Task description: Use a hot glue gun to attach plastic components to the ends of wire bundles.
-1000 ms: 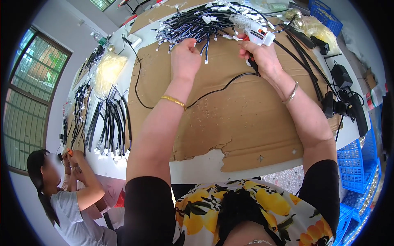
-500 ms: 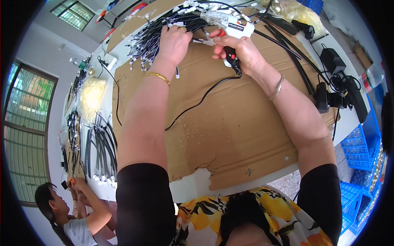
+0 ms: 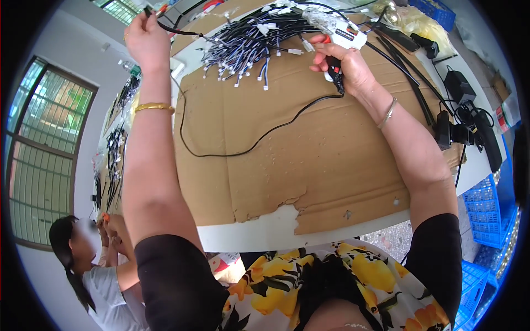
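Note:
My left hand (image 3: 148, 41) is raised at the far left of the table, fingers closed around a black cable (image 3: 179, 31) whose length sticks out to the right. My right hand (image 3: 350, 66) grips the black handle of a hot glue gun (image 3: 349, 36) with a white body and red trigger. A black rod (image 3: 392, 62) extends from the gun's rear. Left of the gun lies a big heap of black cables (image 3: 259, 41) with white connectors on their ends. A white connector (image 3: 295, 52) lies near my right fingertips.
A thin black cord (image 3: 237, 154) loops from the gun across the cardboard (image 3: 309, 160). At the right are black power adapters (image 3: 460, 86) and a plastic bottle (image 3: 507, 117). Blue crates (image 3: 483, 204) stand beside the table. A co-worker (image 3: 102, 265) sits at the lower left.
My left hand has moved from the cable heap up and to the left, with a black cable in it. My right hand still holds the glue gun in about the same spot.

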Demonstrator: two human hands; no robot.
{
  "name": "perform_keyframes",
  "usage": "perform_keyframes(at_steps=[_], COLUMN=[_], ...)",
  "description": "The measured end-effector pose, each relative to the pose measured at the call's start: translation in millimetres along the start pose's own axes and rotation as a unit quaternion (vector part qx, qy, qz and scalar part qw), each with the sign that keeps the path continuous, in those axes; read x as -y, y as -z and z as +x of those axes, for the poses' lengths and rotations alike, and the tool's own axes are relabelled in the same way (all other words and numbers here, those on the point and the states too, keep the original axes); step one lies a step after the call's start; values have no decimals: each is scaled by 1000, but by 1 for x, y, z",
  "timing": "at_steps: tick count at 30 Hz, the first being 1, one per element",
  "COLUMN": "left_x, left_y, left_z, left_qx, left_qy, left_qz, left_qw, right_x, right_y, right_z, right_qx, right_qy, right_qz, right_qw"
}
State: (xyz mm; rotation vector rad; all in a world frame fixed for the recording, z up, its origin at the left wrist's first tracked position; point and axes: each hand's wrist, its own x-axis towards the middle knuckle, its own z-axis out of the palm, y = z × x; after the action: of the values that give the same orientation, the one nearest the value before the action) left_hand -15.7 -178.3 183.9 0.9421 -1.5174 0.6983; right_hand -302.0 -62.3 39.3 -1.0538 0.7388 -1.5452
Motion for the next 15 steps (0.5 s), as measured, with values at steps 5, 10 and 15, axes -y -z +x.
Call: perform_keyframes(at_steps=[5, 10, 15], left_x=[-4, -21, -53], left_y=[64, 132, 162], left_z=[-5, 16, -27], left_qx=[244, 93, 149], left_qy=[197, 224, 266], left_qz=[-64, -496, -477], left_qw=[948, 834, 824], right_x=[-5, -7, -15], right_y=[1, -7, -10], right_z=[-1, -4, -1], right_qx=[2, 36, 58], right_qy=[6, 15, 5], right_qz=[-32, -69, -76], right_qw=[999, 997, 995])
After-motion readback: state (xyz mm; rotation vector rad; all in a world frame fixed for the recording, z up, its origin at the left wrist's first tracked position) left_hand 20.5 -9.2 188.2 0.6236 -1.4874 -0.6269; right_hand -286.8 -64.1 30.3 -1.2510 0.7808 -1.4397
